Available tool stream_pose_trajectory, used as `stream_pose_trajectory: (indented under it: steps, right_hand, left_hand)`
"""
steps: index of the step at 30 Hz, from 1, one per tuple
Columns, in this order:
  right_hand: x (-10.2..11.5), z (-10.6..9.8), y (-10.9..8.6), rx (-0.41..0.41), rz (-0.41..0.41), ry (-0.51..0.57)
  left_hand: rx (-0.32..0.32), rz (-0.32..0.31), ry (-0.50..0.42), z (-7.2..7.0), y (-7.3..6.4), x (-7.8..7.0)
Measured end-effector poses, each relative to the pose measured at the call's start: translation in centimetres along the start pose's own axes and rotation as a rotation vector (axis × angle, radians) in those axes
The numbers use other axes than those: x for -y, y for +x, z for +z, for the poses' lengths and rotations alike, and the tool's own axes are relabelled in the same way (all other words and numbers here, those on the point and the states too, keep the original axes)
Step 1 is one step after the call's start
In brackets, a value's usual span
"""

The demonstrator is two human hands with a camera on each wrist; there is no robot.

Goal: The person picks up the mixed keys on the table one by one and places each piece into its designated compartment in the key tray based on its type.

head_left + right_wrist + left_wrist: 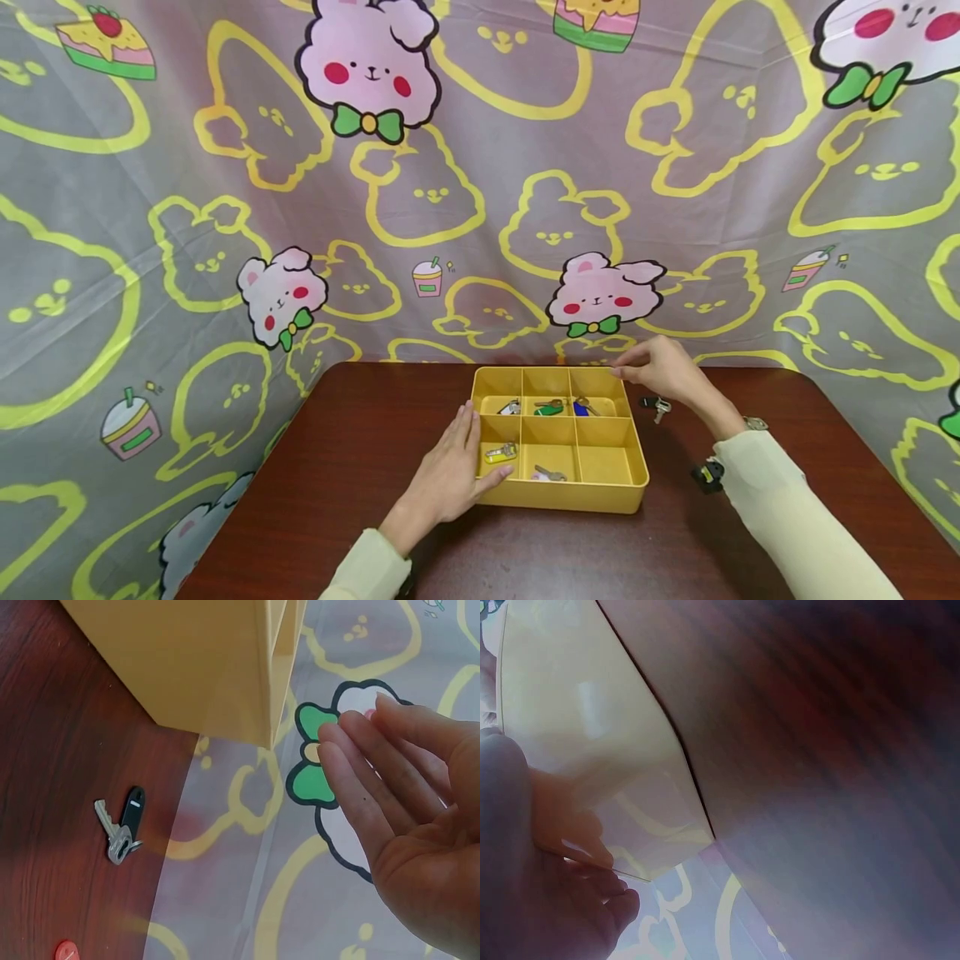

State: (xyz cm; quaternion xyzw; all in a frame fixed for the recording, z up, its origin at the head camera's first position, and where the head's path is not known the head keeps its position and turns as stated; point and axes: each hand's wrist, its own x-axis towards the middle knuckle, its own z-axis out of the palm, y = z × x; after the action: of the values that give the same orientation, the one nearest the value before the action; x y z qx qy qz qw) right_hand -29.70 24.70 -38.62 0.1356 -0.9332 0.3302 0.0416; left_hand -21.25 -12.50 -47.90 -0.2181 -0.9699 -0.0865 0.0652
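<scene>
A yellow divided box (562, 494) stands on the table. My left hand (448, 467) lies along its left wall, fingers fairly straight, thumb over the front rim. In the left wrist view, the left hand (570, 907) is against the box's smooth wall. My right hand (663, 367) hovers by the back right corner; in the right wrist view, the right hand (420, 802) has loosely extended fingers and holds nothing. Inside the box are keys with tags: a white tag (511, 407), a green tag (550, 408), a blue tag (581, 409), a yellow tag (498, 453), and a key (552, 473) at front middle.
Right of the box lies a key with a black tag (132, 812). Further right are another key (756, 423) beside the sleeve and a small black object (707, 475). A red tag (67, 951) shows at the right wrist view's edge. A patterned curtain (480, 167) hangs behind the table.
</scene>
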Motion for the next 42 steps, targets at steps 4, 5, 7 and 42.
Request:
stream_pose_trajectory:
  steps: [4, 5, 7, 42]
  right_hand:
    - [-0.2, -0.2, -0.2, -0.008, -0.006, -0.010]
    - [-0.2, -0.3, -0.3, -0.010, -0.005, -0.012]
    - [-0.3, -0.3, -0.4, -0.012, -0.001, -0.015]
    - [-5.7, -0.1, -1.6, -0.076, 0.049, -0.054]
  left_hand:
    - [-0.001, -0.001, 0.004, 0.0, 0.0, 0.0]
    - [-0.001, -0.001, 0.006, 0.1, 0.0, 0.0]
    - [-0.002, -0.001, 0.008, 0.1, 0.0, 0.0]
    - [-0.008, 0.002, 0.014, 0.1, -0.1, -0.1]
